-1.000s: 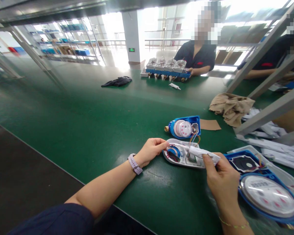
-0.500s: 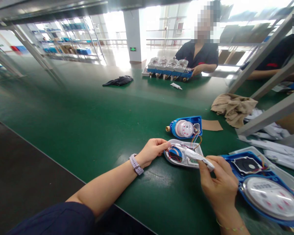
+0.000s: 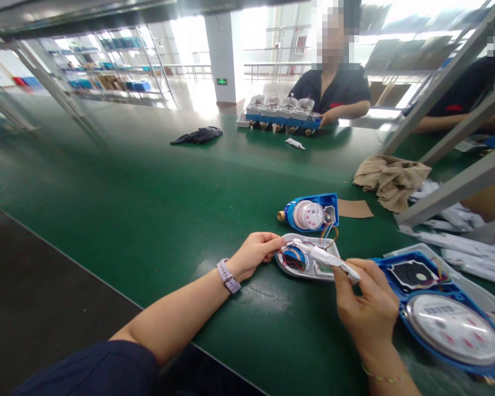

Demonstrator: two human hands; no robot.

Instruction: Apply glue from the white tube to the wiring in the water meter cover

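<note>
A grey plastic cover (image 3: 303,273) lies open side up on the green table, with a blue round part, thin wires and a circuit board inside. My left hand (image 3: 258,253) pinches the cover's left rim, near the red and black wires. In my right hand (image 3: 365,300) is a white tube (image 3: 325,258), held slanting, its tip low over the inside of the cover. Coloured wires join the cover to a blue meter (image 3: 309,213) with a brass fitting, just behind it. At the right lies a larger-looking blue meter (image 3: 454,327), beside another grey cover.
Brown cardboard (image 3: 355,208), a beige cloth (image 3: 391,179) and several white tubes (image 3: 474,258) lie at the right near a slanting metal frame (image 3: 457,187). Across the table (image 3: 157,192), a person holds a row of meters (image 3: 282,118), near a dark cloth (image 3: 198,135).
The camera view has shifted slightly. Both hands keep nearly the same pose over the cover; the person across the table has leaned a little to the left.
</note>
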